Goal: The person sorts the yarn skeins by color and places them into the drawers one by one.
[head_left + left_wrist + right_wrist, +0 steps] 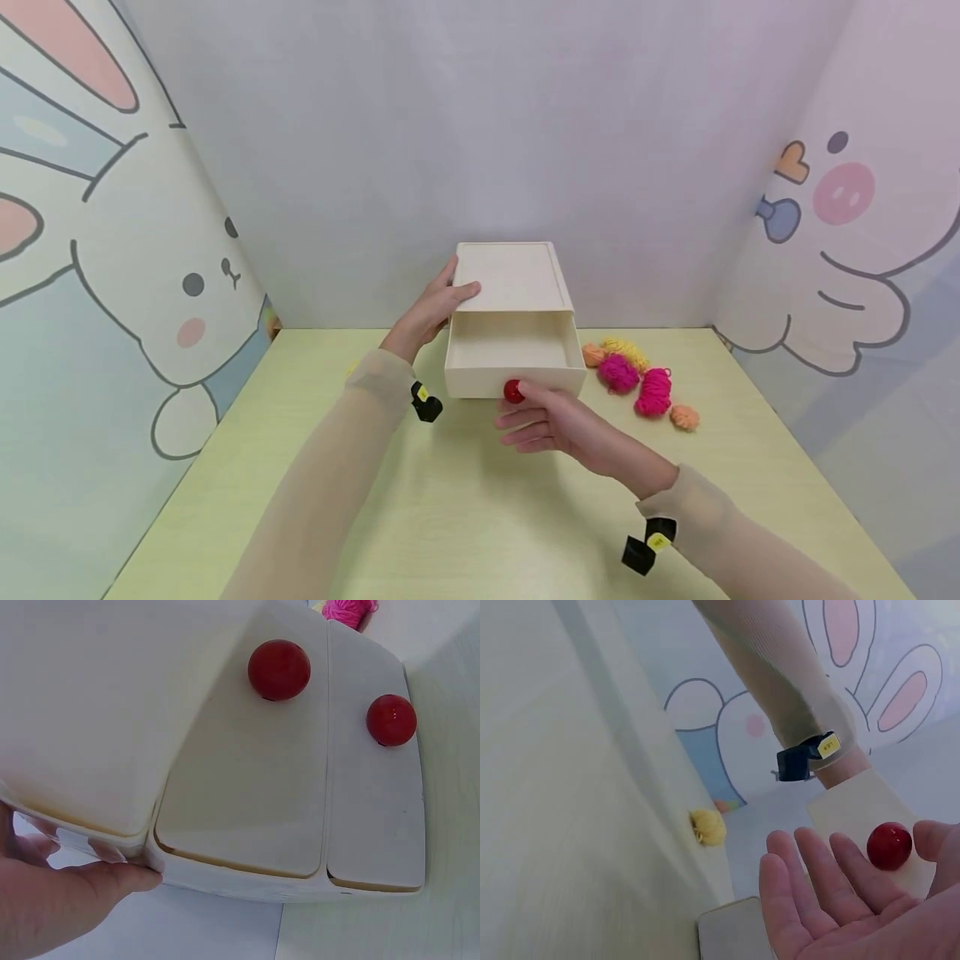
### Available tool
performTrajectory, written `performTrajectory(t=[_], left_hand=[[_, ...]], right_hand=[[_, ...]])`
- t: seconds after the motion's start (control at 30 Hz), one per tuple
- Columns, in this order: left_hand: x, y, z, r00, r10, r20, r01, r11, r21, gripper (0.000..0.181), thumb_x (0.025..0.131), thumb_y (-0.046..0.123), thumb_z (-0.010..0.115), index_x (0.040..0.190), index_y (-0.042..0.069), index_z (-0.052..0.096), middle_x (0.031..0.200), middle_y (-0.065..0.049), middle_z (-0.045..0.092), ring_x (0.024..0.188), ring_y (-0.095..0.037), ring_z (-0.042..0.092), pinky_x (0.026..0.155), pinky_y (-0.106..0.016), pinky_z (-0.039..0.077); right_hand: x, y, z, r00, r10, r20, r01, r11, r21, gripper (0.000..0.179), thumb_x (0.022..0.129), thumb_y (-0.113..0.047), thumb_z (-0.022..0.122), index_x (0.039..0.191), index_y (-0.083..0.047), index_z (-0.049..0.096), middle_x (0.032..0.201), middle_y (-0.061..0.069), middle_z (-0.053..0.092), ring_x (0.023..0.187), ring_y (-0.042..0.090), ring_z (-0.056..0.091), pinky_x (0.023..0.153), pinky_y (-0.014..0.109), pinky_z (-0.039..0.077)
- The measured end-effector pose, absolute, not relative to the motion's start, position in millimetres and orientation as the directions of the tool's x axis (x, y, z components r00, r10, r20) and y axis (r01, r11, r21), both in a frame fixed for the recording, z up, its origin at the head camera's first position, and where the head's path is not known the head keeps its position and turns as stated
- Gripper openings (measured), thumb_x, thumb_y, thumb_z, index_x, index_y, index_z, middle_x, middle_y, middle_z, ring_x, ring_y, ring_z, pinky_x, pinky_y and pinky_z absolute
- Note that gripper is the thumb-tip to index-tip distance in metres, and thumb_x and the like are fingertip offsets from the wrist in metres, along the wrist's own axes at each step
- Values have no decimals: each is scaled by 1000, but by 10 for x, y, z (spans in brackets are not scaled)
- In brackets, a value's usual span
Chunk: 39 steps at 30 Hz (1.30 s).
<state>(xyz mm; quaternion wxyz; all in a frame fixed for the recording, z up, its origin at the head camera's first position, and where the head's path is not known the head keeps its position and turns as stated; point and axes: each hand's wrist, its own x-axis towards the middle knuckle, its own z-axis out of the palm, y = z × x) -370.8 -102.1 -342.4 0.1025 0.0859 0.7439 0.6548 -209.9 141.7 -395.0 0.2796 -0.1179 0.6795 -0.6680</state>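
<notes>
A white drawer cabinet [513,275] stands on the table with its top drawer [517,382] pulled out; the visible inside is bare. My left hand [431,312] rests against the cabinet's left side, its straight thumb over the top edge; its other fingers are partly hidden. At the drawer front, my right hand [558,421] has its thumb beside a red knob [513,391]. The right wrist view has the fingers [829,881] extended and spread, with the knob between thumb and forefinger but not pinched. Two lower drawers with red knobs [279,670] stand closed in the left wrist view.
Right of the cabinet lie magenta yarn bundles [653,392], orange yarn balls [685,417] and yellow yarn [626,352]. Another yellow yarn ball [707,827] is on the left, mostly behind my left arm in the head view. Curtains with cartoon animals surround the table [465,517].
</notes>
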Motion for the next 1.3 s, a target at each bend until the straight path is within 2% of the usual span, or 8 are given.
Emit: performTrajectory(t=[0.13,0.23,0.47,0.67,0.8,0.9,0.97,1.3], left_hand=[[-3709,-1014,-3429,-966,258,-34,0,130,991,89,107,30,64,172,36,4,180,-4,4,160,-36,23,119,-63,35],[-3710,-1012,-3424,-966,258,-30,3,128,992,88,107,30,64,172,36,5,180,-4,5,159,-37,26,118,-64,37],[-3711,-1011,-3404,-965,260,-31,2,126,992,89,107,31,64,172,36,4,180,-4,6,158,-36,28,119,-62,37],[-3732,-1020,-3416,-963,265,-46,-13,125,992,91,106,32,66,172,36,3,180,-4,6,159,-35,27,120,-61,35],[-3744,-1035,-3447,-963,264,-48,-16,120,993,92,106,32,66,172,36,4,180,-4,6,159,-36,27,120,-62,35],[-3746,-1038,-3453,-963,267,-47,-16,119,993,91,106,32,66,172,36,4,180,-4,6,160,-35,25,121,-62,34],[-3749,-1038,-3454,-963,265,-49,-18,119,993,91,106,32,66,172,36,4,180,-4,5,160,-35,24,121,-62,33],[-3739,-1042,-3446,-962,269,-50,-17,123,992,91,106,33,65,172,35,2,180,-2,3,161,-33,20,122,-60,33]], right_hand=[[-2086,1656,-3947,-770,-600,-218,115,206,-972,59,112,-45,49,146,2,58,138,22,68,124,39,68,103,43,57],[-2060,1884,-3937,-755,-612,-235,52,302,-952,50,112,-40,52,148,-5,59,139,19,68,127,40,66,103,42,57],[-1984,2413,-3919,-794,-564,-227,-121,513,-850,46,108,-36,63,146,-10,61,132,7,72,118,27,70,97,40,58],[-2012,2844,-3991,-814,-555,-172,-282,636,-718,44,103,-35,73,141,-13,65,135,10,69,115,21,71,87,27,58],[-2065,3079,-4041,-809,-572,-137,-391,697,-601,51,99,-36,77,140,-8,65,137,15,66,111,29,71,87,36,60],[-2088,3231,-4049,-805,-586,-91,-473,727,-497,53,96,-35,81,139,-7,66,136,13,67,110,34,69,88,46,60],[-2113,3321,-4042,-810,-584,-64,-504,746,-435,51,94,-33,83,136,-8,68,133,11,67,109,33,68,88,46,60],[-2372,3783,-4137,-871,-490,31,-484,848,-218,49,88,-30,89,127,-5,73,120,12,71,107,35,68,86,50,58]])
